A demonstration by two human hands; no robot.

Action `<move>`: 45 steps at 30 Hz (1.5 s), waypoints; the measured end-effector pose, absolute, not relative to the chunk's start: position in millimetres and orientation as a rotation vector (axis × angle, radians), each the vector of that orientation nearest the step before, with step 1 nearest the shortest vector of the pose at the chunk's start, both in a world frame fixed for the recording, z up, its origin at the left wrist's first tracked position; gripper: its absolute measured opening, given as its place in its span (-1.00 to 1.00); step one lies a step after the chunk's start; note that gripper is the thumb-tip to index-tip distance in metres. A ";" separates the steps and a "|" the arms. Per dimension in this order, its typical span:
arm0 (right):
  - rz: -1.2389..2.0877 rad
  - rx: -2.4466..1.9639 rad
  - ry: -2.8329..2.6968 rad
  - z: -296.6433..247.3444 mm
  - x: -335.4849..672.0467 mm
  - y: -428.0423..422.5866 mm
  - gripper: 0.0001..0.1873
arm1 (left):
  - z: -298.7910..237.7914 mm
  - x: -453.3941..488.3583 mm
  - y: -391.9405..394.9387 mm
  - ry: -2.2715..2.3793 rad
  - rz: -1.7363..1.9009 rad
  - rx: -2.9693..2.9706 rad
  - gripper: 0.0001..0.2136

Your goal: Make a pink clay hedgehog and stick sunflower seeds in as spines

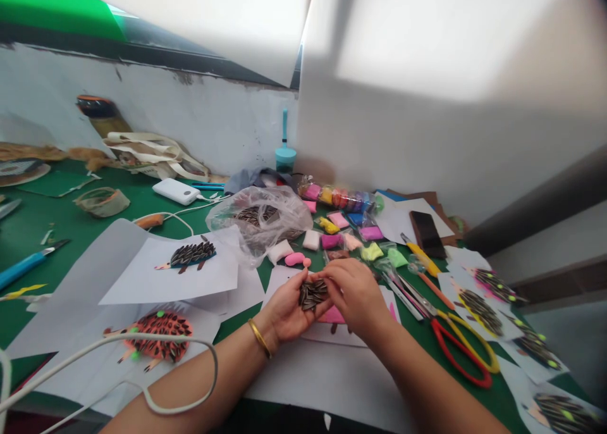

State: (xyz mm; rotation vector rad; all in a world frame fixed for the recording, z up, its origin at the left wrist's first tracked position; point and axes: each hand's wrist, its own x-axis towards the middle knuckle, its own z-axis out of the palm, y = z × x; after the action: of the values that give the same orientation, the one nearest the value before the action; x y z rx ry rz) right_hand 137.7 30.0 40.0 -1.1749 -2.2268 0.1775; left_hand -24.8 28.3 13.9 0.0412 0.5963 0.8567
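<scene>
My left hand [289,307] is cupped palm up and holds a small heap of striped sunflower seeds [312,293]. A gold bangle sits on that wrist. My right hand [353,291] reaches over from the right, its fingertips pinched at the seed heap. Under both hands lies a white sheet [332,352] with a pink clay shape [332,316] on it, mostly hidden by the hands.
Finished seed hedgehogs lie on paper: a brown one [192,255], an orange one [159,333], several at right [481,310]. A plastic bag of seeds [260,217], clay packets [341,231], red-and-yellow scissors [462,348], a black phone [427,233], a white power bank [176,191] and a white cable [142,390] surround them.
</scene>
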 end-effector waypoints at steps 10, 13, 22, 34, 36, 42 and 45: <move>0.436 -1.291 -2.111 6.1 178.9 35.4 -0.65 | 13.2 -35.7 41.8 0.724 0.998 0.000 -0.80; 0.501 -1.337 -2.103 -6.2 181.5 35.7 -0.73 | 10.9 -34.0 42.5 0.755 0.989 0.010 -0.78; 0.500 -1.366 -2.115 -10.5 176.7 30.2 -0.81 | 7.2 -30.8 43.1 0.822 0.988 0.041 -0.76; 0.513 -1.341 -2.142 -12.4 176.8 29.4 -0.80 | 6.1 -29.3 42.7 0.851 1.006 0.067 -0.74; 0.532 -1.296 -2.143 -13.8 176.9 29.7 -0.76 | 6.3 -29.2 42.7 0.854 1.004 0.072 -0.74; 0.655 -1.441 -2.040 -13.3 176.4 29.3 -0.86 | 5.1 -29.2 42.8 0.847 1.000 0.070 -0.74; 0.596 -1.343 -2.072 -12.3 174.9 29.4 -0.91 | 4.0 -29.4 42.7 0.841 1.001 0.076 -0.75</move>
State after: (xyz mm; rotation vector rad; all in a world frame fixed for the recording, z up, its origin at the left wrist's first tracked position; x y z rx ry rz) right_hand 174.9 29.4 -12.3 -1.3433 -2.0723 0.5957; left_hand -29.4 42.7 4.0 0.0757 0.8408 1.0005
